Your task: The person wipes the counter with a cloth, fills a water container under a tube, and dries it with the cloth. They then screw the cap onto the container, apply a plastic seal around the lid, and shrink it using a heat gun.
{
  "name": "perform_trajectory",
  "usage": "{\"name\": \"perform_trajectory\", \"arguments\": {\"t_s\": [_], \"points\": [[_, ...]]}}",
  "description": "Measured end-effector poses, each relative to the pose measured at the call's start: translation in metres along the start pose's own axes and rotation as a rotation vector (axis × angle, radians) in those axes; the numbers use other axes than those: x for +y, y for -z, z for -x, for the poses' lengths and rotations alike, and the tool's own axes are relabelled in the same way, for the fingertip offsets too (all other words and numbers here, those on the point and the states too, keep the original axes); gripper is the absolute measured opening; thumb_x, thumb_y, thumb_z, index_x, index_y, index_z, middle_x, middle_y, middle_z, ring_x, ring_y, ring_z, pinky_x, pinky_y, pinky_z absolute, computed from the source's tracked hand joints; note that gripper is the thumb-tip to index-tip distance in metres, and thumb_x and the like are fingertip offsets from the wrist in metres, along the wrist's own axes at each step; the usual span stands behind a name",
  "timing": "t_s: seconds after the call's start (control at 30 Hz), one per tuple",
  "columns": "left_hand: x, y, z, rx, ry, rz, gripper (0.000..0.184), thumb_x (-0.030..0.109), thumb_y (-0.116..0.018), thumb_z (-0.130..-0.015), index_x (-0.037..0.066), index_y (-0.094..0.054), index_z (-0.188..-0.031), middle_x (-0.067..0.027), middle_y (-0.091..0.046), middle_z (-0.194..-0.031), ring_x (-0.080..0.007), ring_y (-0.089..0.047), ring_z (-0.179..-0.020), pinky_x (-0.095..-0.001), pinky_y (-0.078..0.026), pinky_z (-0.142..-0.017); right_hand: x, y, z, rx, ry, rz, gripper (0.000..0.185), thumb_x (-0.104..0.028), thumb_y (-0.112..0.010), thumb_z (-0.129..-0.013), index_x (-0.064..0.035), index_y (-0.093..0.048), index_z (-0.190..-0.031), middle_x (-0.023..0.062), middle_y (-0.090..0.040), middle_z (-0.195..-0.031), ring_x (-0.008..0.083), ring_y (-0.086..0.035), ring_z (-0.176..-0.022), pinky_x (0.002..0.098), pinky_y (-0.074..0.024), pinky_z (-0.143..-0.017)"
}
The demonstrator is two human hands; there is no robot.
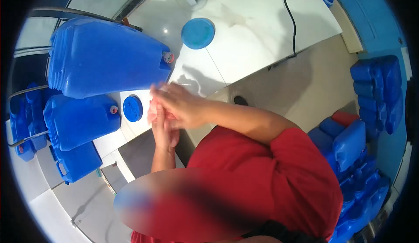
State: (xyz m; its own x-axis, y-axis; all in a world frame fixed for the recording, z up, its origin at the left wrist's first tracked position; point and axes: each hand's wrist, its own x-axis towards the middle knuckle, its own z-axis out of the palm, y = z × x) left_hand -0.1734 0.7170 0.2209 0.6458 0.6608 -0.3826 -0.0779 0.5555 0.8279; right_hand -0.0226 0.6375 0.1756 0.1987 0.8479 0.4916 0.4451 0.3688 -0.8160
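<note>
My right hand [180,106] and my left hand [162,131] are pressed together over the front edge of the white counter [244,29]. The right lies on top, its fingers curled across the left. Motion blurs the fingertips, and whatever may be between the hands is hidden. Just left of them a small dark blue round lid [132,108] lies on the counter. Beyond it a large blue jerrycan [109,57] rests with its red-and-white spout [168,58] facing right. A second blue jerrycan [83,118] is nearer me, its spout also facing right.
A larger light blue round lid [198,33] lies farther back. A black cable [291,18] crosses the counter's right part. Several blue containers [377,94] are stacked at the right wall, more [349,144] below them. Another blue can [78,162] stands low at left.
</note>
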Motion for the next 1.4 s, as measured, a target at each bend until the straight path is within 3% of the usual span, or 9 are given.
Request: {"name": "perform_trajectory", "arguments": {"t_s": [0.33,0.4,0.5,0.6,0.77,0.87,1.2,1.3,1.4], "points": [[0.014,0.100,0.042,0.035,-0.015,-0.760,0.022,0.024,-0.061,-0.102,0.004,-0.061,-0.110,-0.0046,-0.063,-0.079,-0.0065,-0.053,-0.059,-0.0224,-0.040,-0.050,0.055,0.235,0.146,0.109,-0.926,1.538,0.061,-0.033,-0.054,-0.102,0.0033,-0.041,-0.149,0.0269,-0.044,-0.152,0.0365,-0.040,-0.143,0.0467,-0.0295,-0.120],[-0.009,0.139,0.050,-0.018,0.066,-0.801,0.028,0.023,-0.060,-0.102,0.003,-0.058,-0.122,-0.0027,-0.063,-0.087,-0.0066,-0.056,-0.066,-0.0232,-0.043,-0.053,-0.053,0.237,0.108,-0.039,-0.887,0.689,0.046,-0.028,-0.050,-0.105,-0.0015,-0.054,-0.142,0.0241,-0.059,-0.138,0.0345,-0.057,-0.128,0.0444,-0.0428,-0.110],[-0.040,0.145,0.069,0.121,0.094,-0.720,0.028,0.021,-0.061,-0.102,0.003,-0.060,-0.123,-0.0010,-0.063,-0.095,-0.0062,-0.057,-0.073,-0.0232,-0.047,-0.059,-0.042,0.256,0.133,0.770,-0.691,0.758,0.040,-0.026,-0.047,-0.105,-0.0014,-0.060,-0.133,0.0195,-0.064,-0.131,0.0349,-0.062,-0.120,0.0421,-0.0472,-0.104],[-0.053,0.143,0.082,0.167,0.064,-0.752,0.028,0.019,-0.061,-0.102,0.003,-0.059,-0.125,-0.0005,-0.062,-0.098,-0.0063,-0.059,-0.077,-0.0231,-0.049,-0.064,0.065,0.314,0.200,0.755,-0.869,0.964,0.040,-0.026,-0.045,-0.105,0.0001,-0.060,-0.131,0.0203,-0.064,-0.130,0.0361,-0.061,-0.120,0.0437,-0.0470,-0.104],[-0.059,0.103,0.066,0.060,0.070,-0.735,0.033,0.014,-0.063,-0.100,0.001,-0.054,-0.130,-0.0021,-0.062,-0.104,-0.0092,-0.059,-0.092,-0.0250,-0.050,-0.085,0.057,0.215,0.097,-0.444,-0.395,0.798,0.051,-0.001,-0.045,-0.096,-0.0079,-0.050,-0.146,0.0124,-0.045,-0.155,0.0304,-0.035,-0.149,0.0432,-0.0233,-0.125],[-0.058,0.048,0.053,0.116,0.043,-0.739,0.035,0.012,-0.061,-0.100,0.000,-0.051,-0.131,-0.0030,-0.061,-0.108,-0.0108,-0.059,-0.098,-0.0268,-0.049,-0.091,0.138,0.215,0.071,-0.305,-0.181,0.846,0.055,-0.020,-0.054,-0.095,-0.0063,-0.047,-0.147,0.0139,-0.041,-0.158,0.0297,-0.028,-0.151,0.0443,-0.0202,-0.125],[-0.096,-0.036,0.095,0.208,0.169,-0.711,0.019,0.016,-0.064,-0.098,0.005,-0.056,-0.112,-0.0037,-0.064,-0.083,-0.0079,-0.054,-0.057,-0.0224,-0.040,-0.046,0.146,0.597,0.183,0.242,-1.191,1.109,0.042,-0.032,-0.051,-0.100,0.0058,-0.066,-0.109,0.0289,-0.063,-0.121,0.0435,-0.061,-0.112,0.0543,-0.0479,-0.092],[-0.118,-0.031,0.092,0.226,0.191,-0.751,0.020,0.016,-0.064,-0.097,0.004,-0.056,-0.110,-0.0025,-0.064,-0.086,-0.0066,-0.055,-0.063,-0.0225,-0.044,-0.054,0.251,0.562,0.196,0.527,-0.881,0.877,0.050,-0.027,-0.049,-0.102,0.0072,-0.052,-0.138,0.0326,-0.052,-0.140,0.0414,-0.047,-0.135,0.0464,-0.0372,-0.114],[-0.120,-0.057,0.080,0.269,0.176,-0.855,0.021,0.015,-0.065,-0.097,0.002,-0.055,-0.110,-0.0016,-0.064,-0.089,-0.0059,-0.055,-0.069,-0.0222,-0.046,-0.060,0.217,0.391,0.082,-0.063,-0.376,0.854,0.062,-0.037,-0.051,-0.101,0.0056,-0.045,-0.146,0.0252,-0.043,-0.153,0.0350,-0.036,-0.146,0.0442,-0.0210,-0.124]]}}
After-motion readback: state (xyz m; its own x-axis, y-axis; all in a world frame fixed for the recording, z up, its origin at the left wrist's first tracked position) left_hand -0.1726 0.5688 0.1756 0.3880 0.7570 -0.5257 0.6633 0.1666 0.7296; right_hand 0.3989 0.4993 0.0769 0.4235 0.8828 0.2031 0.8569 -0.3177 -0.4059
